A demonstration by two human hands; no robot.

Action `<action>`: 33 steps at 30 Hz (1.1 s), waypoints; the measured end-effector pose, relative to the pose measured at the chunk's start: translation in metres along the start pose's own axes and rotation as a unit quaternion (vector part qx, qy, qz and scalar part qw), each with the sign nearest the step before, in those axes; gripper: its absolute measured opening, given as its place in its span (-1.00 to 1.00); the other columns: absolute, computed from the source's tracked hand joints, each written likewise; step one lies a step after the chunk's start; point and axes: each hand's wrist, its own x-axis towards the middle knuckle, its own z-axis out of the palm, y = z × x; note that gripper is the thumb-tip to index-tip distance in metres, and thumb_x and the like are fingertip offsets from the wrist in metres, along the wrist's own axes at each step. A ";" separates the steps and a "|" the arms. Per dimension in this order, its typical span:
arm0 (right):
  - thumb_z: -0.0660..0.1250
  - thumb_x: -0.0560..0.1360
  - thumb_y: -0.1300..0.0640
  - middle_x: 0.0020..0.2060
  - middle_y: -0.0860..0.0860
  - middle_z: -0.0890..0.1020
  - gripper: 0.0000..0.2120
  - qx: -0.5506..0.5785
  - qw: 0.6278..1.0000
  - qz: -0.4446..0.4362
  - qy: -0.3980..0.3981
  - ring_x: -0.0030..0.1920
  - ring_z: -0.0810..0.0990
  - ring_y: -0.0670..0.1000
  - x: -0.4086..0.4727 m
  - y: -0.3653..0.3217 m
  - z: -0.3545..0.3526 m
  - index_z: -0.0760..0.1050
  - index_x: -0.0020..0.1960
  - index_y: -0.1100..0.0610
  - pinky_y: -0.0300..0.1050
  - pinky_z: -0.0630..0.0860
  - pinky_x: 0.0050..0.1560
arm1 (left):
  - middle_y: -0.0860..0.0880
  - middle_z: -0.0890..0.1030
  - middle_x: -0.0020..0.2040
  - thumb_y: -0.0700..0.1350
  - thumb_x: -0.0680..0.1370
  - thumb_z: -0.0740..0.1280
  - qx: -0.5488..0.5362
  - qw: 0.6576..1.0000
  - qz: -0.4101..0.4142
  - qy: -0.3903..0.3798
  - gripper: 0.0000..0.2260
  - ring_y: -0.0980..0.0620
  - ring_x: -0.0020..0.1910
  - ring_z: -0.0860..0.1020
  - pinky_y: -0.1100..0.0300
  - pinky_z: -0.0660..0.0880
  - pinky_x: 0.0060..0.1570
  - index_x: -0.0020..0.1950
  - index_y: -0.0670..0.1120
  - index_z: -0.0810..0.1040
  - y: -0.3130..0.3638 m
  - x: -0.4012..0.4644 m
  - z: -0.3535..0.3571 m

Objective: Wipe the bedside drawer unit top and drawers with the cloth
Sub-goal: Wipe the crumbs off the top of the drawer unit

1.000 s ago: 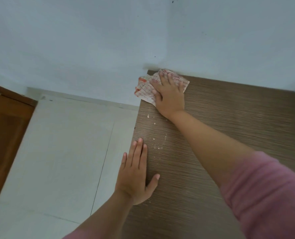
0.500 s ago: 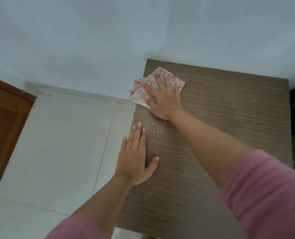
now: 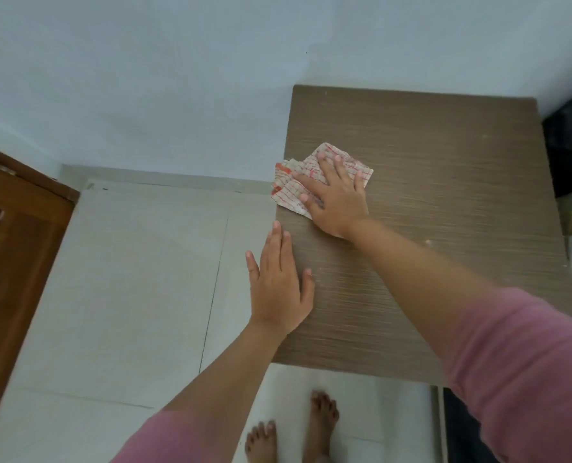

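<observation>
The right hand (image 3: 336, 195) lies flat with fingers spread, pressing the checked cloth (image 3: 291, 188) on the brown drawer unit top (image 3: 445, 182), near its left edge. The left hand (image 3: 279, 282) rests flat and open at that edge. No writing shows.

Right hand (image 3: 336, 198) presses the cloth (image 3: 291, 188) flat on the unit top (image 3: 445, 195); left hand (image 3: 279, 282) apparently rests at its edge.

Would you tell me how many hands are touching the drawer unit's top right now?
2. The right hand presses the cloth near the left edge; the left hand rests flat just nearer, overlapping that edge.
</observation>
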 end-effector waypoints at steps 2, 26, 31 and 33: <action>0.01 0.59 -0.17 0.54 -0.06 -0.13 -0.59 0.004 1.000 0.013 0.003 0.53 -0.23 0.05 -0.018 -0.007 0.006 0.10 0.43 -0.33 0.21 -0.27 0.43 | -0.16 0.20 0.49 -0.01 0.48 0.18 -0.001 0.999 0.040 -0.010 -0.45 -0.04 0.47 0.15 -0.18 -0.02 0.34 0.42 -0.22 0.23 -0.011 -0.039 0.000; 0.04 0.60 -0.15 0.54 -0.06 -0.05 -0.60 0.024 0.994 0.087 0.054 0.53 -0.18 0.04 -0.185 -0.052 0.067 0.16 0.43 -0.30 0.20 -0.20 0.44 | -0.01 0.56 0.24 -0.02 0.44 0.32 -0.090 0.984 0.153 0.023 -0.69 -0.12 0.24 0.50 -0.32 0.23 0.23 0.12 -0.11 0.60 -0.084 -0.115 -0.005; 0.05 0.60 -0.13 0.54 -0.06 -0.03 -0.62 0.031 0.994 0.086 0.066 0.53 -0.15 0.04 -0.213 -0.049 0.074 0.22 0.41 -0.28 0.19 -0.19 0.45 | 0.03 0.48 0.32 -0.04 0.48 0.32 -0.153 0.981 0.115 0.039 -0.67 -0.10 0.35 0.39 -0.19 0.06 0.36 0.21 -0.10 0.55 -0.083 -0.117 0.001; 0.06 0.60 -0.11 0.54 -0.07 -0.01 -0.63 0.029 0.993 0.082 0.073 0.53 -0.13 0.03 -0.225 -0.048 0.078 0.25 0.40 -0.26 0.20 -0.18 0.45 | 0.04 0.47 0.33 -0.06 0.48 0.34 -0.163 0.979 0.113 0.048 -0.67 -0.11 0.36 0.38 -0.16 0.02 0.38 0.23 -0.09 0.53 -0.083 -0.118 0.004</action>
